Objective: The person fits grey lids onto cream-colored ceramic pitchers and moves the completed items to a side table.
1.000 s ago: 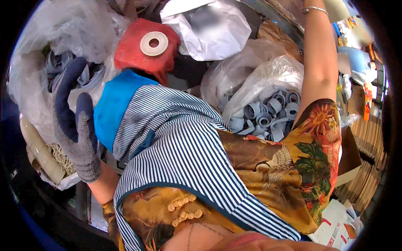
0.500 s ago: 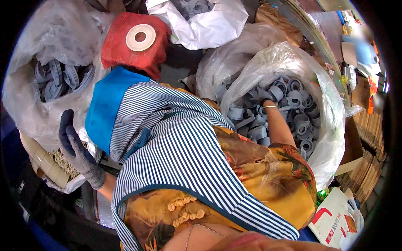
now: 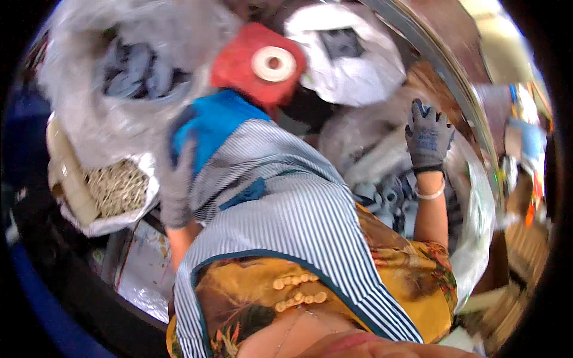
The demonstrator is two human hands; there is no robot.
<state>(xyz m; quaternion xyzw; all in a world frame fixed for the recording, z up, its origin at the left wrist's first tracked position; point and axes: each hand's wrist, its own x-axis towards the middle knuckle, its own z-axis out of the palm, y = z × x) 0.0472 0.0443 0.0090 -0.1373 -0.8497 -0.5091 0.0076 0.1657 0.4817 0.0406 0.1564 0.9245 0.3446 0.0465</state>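
Observation:
My left hand point(image 3: 178, 179), in a grey glove with dark fingertips, is smeared by motion beside the blue panel point(image 3: 218, 119) of my striped apron. Whether its fingers hold anything does not show. Over the far side of a clear plastic bag point(image 3: 477, 209) my right hand point(image 3: 427, 136) is raised, its gloved fingers curled. The back of the glove faces up, so anything in the fingers is hidden. Below that hand, grey plastic ring-shaped parts point(image 3: 391, 200) fill the bag. A white ring point(image 3: 273, 64) lies on a red cloth-covered block point(image 3: 239, 62) ahead of me.
At the left stands another plastic bag point(image 3: 71, 77) with grey curved parts point(image 3: 140, 74). Nearer, a white sack point(image 3: 140, 218) holds many small pale pieces point(image 3: 116, 188). A white bag point(image 3: 358, 77) with grey parts sits far ahead. Stacked cardboard point(image 3: 525, 256) is at the right.
My right hand has come up out of the grey parts and moved forward. My left hand has moved right, toward the apron's blue panel. The view has shifted too.

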